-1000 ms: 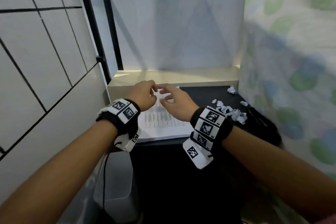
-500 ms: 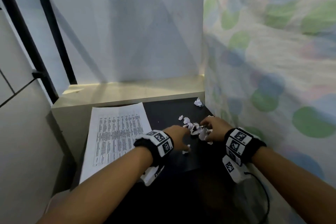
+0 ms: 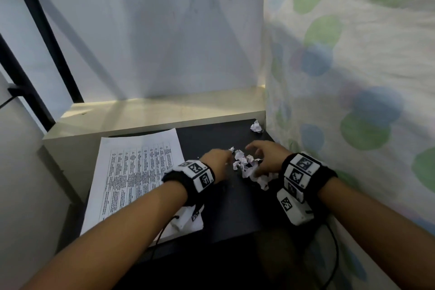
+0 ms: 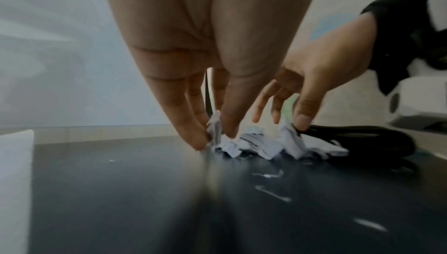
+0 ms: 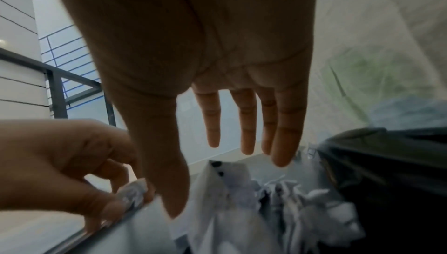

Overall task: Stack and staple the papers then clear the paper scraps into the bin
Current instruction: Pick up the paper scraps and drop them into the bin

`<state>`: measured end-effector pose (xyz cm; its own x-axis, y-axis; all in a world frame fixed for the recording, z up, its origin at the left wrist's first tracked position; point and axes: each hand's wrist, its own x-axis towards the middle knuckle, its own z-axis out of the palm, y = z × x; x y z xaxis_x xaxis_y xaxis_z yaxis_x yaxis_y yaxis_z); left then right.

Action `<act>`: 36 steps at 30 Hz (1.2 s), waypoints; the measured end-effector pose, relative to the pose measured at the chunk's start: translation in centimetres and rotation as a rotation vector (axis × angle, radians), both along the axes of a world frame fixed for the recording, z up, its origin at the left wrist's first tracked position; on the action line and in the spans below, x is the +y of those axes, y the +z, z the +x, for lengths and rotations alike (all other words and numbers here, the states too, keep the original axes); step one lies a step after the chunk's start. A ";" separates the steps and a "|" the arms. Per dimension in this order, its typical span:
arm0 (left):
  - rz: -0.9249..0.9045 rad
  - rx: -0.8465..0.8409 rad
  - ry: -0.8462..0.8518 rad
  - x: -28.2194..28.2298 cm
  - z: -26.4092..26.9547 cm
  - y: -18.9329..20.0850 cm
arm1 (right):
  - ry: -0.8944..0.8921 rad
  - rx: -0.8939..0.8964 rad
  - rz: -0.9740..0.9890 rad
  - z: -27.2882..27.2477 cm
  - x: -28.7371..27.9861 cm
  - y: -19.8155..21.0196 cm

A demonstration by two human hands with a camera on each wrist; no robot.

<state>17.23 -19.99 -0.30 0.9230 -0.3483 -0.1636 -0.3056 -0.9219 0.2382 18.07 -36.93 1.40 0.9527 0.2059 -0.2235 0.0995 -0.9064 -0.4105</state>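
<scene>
While the head view a second ago showed both hands working at the top edge of the papers [image 3: 131, 172], it now shows them over the scraps [image 3: 247, 167] on the dark desk [image 3: 235, 214], so the stapling step appears finished and clearing has begun. The papers lie as one pile at the desk's left. The left hand [image 3: 217, 162] and right hand [image 3: 266, 160] flank the scrap heap from either side; one stray scrap [image 3: 256, 126] sits apart near the far right corner. No bin is visible.

Left wrist view: the left hand [image 4: 208, 67] has thumb and fingertips [image 4: 193, 136] pinched together on a single scrap [image 4: 214, 126] at the heap's edge; the right hand [image 4: 309, 78] reaches in with fingers spread.

Right wrist view: the right hand [image 5: 205, 67] hovers with straight, parted fingers above the heap [image 5: 266, 210], holding nothing. Judged from this, gathering precedes any carry to the bin.
</scene>
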 end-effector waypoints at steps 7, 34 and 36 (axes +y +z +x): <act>-0.056 0.009 0.085 -0.5 4.2 -0.1 | 0.156 0.125 -0.281 1.0 0.6 -0.5; -0.034 0.106 0.130 -0.6 7.7 -0.9 | -0.221 -0.030 0.341 6.5 -0.9 -0.8; -0.039 0.094 0.179 0.0 7.9 -0.8 | -0.193 -0.009 0.223 6.2 -1.3 -0.6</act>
